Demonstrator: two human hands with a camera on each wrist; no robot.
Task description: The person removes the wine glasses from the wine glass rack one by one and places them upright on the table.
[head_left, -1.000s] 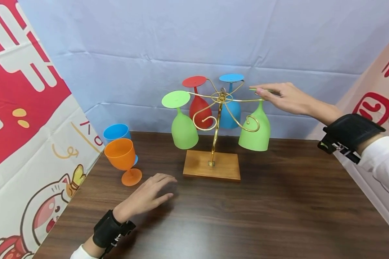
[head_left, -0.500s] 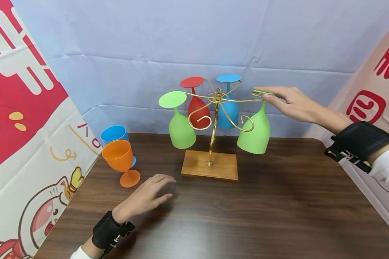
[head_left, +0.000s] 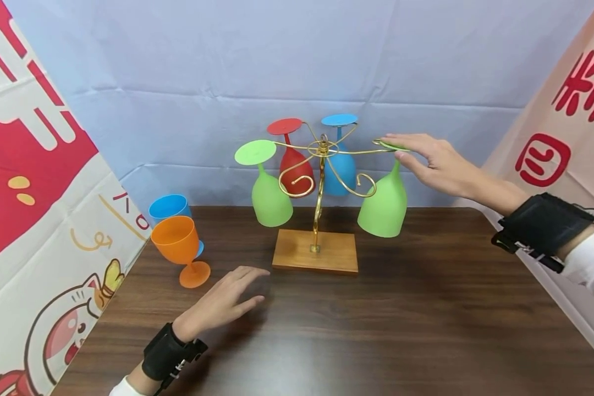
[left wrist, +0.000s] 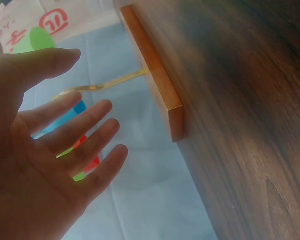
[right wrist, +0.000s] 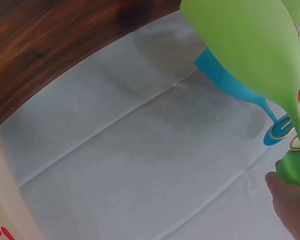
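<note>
In the head view my right hand (head_left: 440, 165) pinches the foot of a light green wine glass (head_left: 383, 203) between thumb and fingers. This glass hangs upside down, slightly tilted, at the right arm of a gold wire glass rack (head_left: 319, 203). The right wrist view shows its green bowl (right wrist: 250, 45) and the thumb at the foot. Whether the stem sits inside the wire loop is hard to tell. My left hand (head_left: 223, 300) is held with fingers spread over the table, holding nothing, in front of the rack's wooden base (head_left: 314, 252).
Another green glass (head_left: 271, 198), a red glass (head_left: 293, 165) and a blue glass (head_left: 340, 170) hang upside down on the rack. Left on the dark wooden table (head_left: 401, 330), an orange goblet (head_left: 177, 242) stands upright before a blue goblet (head_left: 168, 207). Printed cloth hangs at both sides.
My right hand has shifted the right green glass slightly outward and toward me relative to the rack, and its bowl has tilted. The whole head view has drifted a little. My left hand stays put.
</note>
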